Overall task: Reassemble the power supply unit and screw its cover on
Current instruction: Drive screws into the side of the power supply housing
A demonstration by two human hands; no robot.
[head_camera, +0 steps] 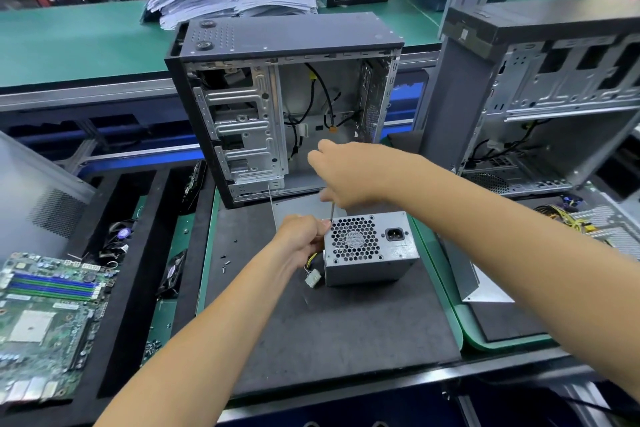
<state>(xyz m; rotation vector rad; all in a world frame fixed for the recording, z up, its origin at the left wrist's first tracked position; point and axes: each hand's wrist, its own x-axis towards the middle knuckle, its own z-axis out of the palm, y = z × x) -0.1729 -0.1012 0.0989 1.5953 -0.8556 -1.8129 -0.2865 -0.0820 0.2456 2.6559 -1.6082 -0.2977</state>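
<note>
Far left of the frame: a motherboard (45,315) is laid flat in a black tray. Loose screws (225,262) are scattered on the dark mat (311,340) left of centre.

Centre: the left hand (299,236) is curled against the upper left corner of the power supply unit (369,248), fingers pressed together around that edge; whether a screw is pinched there cannot be told. A bundle of wires with a white connector (311,276) is seen hanging out below this hand. The unit is stood on the mat, fan grille and power socket facing the camera, in front of an open computer case (277,104).

Just right and above: the right hand (346,177) is closed around the handle of a screwdriver (331,211), whose shaft is pointed down at the unit's top left corner.

The unit is judged a stiff, fairly heavy metal box, smooth-sided and liable to slide; it is best braced by its solid edges, not by the grille or wires.

Right of the frame: a second open case (554,97) is stood.
</note>
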